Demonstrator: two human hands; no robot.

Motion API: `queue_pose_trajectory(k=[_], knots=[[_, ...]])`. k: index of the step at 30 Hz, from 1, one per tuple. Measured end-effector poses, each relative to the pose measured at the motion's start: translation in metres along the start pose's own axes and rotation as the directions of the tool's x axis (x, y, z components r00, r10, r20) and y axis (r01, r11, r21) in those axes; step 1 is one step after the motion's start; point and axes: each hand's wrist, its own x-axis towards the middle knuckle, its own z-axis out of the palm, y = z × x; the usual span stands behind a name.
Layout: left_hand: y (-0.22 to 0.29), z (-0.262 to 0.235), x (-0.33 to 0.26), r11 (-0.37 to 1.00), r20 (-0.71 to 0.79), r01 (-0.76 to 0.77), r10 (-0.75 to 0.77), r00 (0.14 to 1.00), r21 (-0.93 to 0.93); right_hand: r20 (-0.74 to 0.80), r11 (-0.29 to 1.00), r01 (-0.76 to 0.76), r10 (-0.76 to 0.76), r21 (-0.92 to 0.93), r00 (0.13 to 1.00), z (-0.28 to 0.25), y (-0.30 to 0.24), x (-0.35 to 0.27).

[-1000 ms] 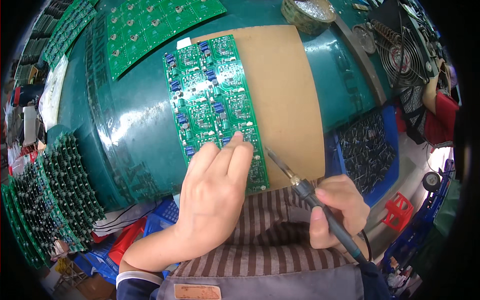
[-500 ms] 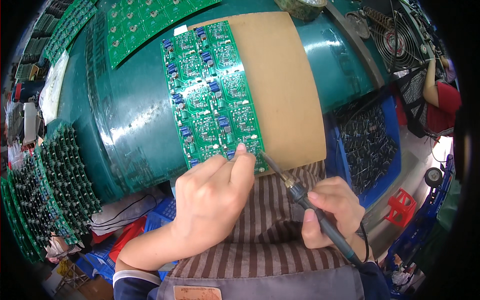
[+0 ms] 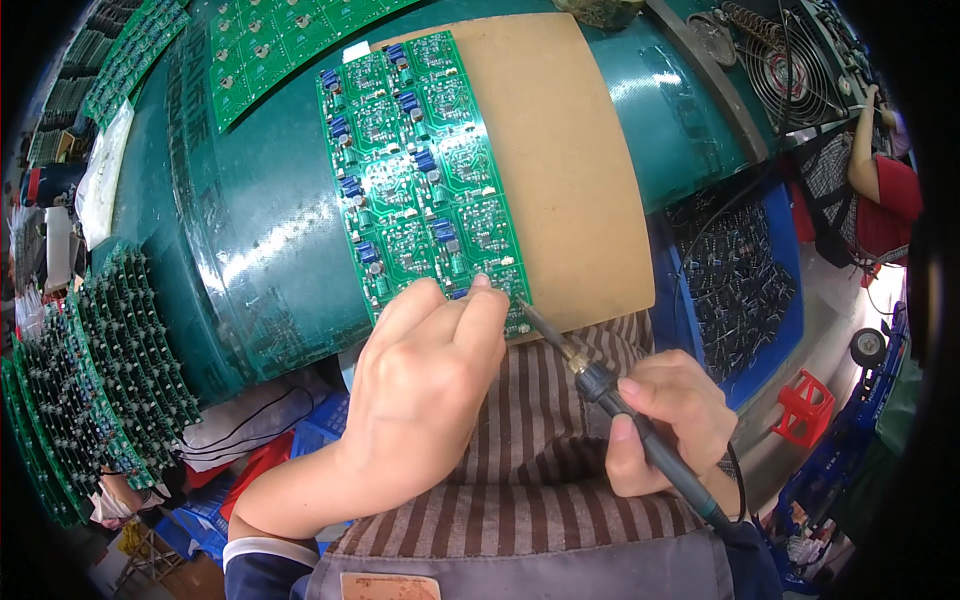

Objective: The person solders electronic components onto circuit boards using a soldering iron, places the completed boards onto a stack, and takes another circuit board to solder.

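A green circuit board panel (image 3: 405, 190), with blue and silver parts in rows, lies on a tan sheet (image 3: 560, 170). My left hand (image 3: 425, 385) rests over its near end, fingers curled down onto the board. What those fingers pinch, if anything, is hidden beneath the hand. In my right hand (image 3: 675, 420) is a soldering iron (image 3: 655, 455), gripped by its dark handle between thumb and fingers. Its metal tip points up-left and meets the right edge of the panel near its lower corner, just right of my left fingertips. Contact with a particular joint is too small to tell.
Another green panel (image 3: 290, 50) lies at the far left on the green mat (image 3: 265, 200). Stacked boards (image 3: 120, 370) stand at the left. Right of me is a blue bin (image 3: 775, 320) of dark parts. A fan (image 3: 790, 85) and another person's arm (image 3: 862, 150) are far right.
The panel and sheet sit slightly higher in view. My left hand has turned a little, its fingers still on the near end. The iron stays at the panel's right edge.
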Motion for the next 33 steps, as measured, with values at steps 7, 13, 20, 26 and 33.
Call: queue_pose_trajectory(k=[7, 13, 20, 26, 33], knots=[[0.004, 0.003, -0.004, 0.997, 0.038, 0.041, -0.044, 0.998, 0.068, 0.019, 1.0, -0.005, 0.005, -0.007, 1.0, 0.002, -0.001, 0.002], [0.005, 0.0, 0.002, 0.993, 0.09, 0.055, -0.065, 0.994, 0.104, -0.026, 1.0, -0.004, 0.004, -0.003, 1.0, -0.003, 0.0, 0.005], [0.004, -0.007, 0.004, 0.99, 0.167, 0.136, -0.14, 0.976, 0.036, -0.264, 0.974, -0.123, 0.07, -0.19, 0.962, -0.02, 0.034, 0.047], [-0.014, -0.015, 0.023, 0.98, 0.106, 0.159, -0.146, 0.984, -0.123, -0.389, 0.915, -0.178, 0.024, -0.363, 0.921, -0.02, 0.124, 0.131], [-0.081, -0.037, 0.068, 0.94, -0.247, 0.335, -0.339, 0.908, -0.059, -0.27, 0.968, 0.052, -0.12, -0.246, 0.955, 0.04, 0.07, 0.152]])
